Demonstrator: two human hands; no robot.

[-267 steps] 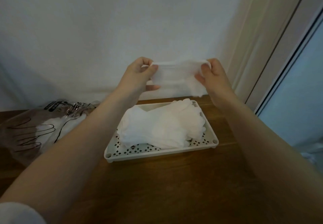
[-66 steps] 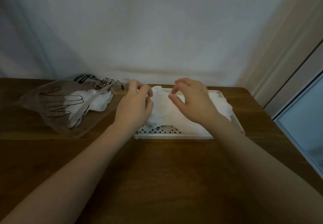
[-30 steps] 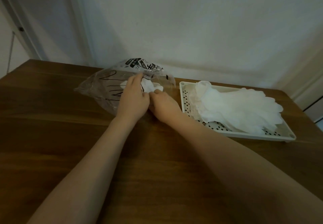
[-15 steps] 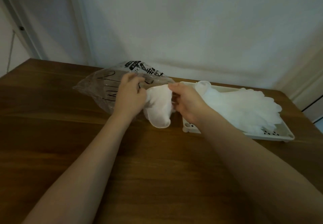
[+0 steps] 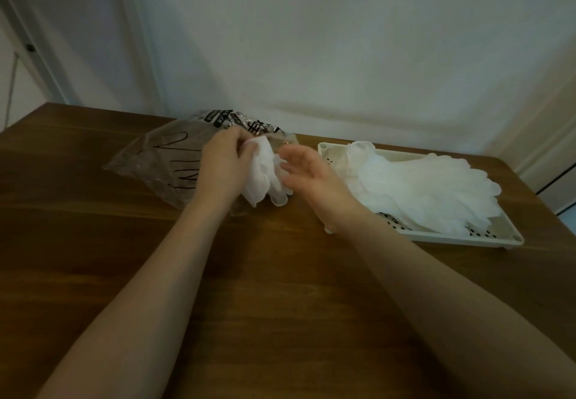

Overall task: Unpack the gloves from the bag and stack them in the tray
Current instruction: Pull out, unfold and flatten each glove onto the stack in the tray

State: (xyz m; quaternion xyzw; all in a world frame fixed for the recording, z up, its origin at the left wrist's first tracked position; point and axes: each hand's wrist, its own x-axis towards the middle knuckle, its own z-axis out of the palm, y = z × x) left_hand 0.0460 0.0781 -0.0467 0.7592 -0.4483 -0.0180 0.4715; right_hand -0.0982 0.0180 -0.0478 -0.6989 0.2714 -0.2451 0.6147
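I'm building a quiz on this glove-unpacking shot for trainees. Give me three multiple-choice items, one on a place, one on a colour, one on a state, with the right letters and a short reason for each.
1. Where does the tray sit relative to the bag?
A. on the person's right of it
B. on the person's left of it
C. on top of it

2. What colour are the stacked gloves in the tray?
A. blue
B. black
C. white

3. What is the left hand doing?
A. lying flat on the table
B. gripping a glove at the bag's mouth
C. lifting the tray

Answers:
1 A: the tray lies on the wooden table to the right of the clear bag.
2 C: the pile is white.
3 B: its fingers curl round the white glove, while the right hand is open beside it.
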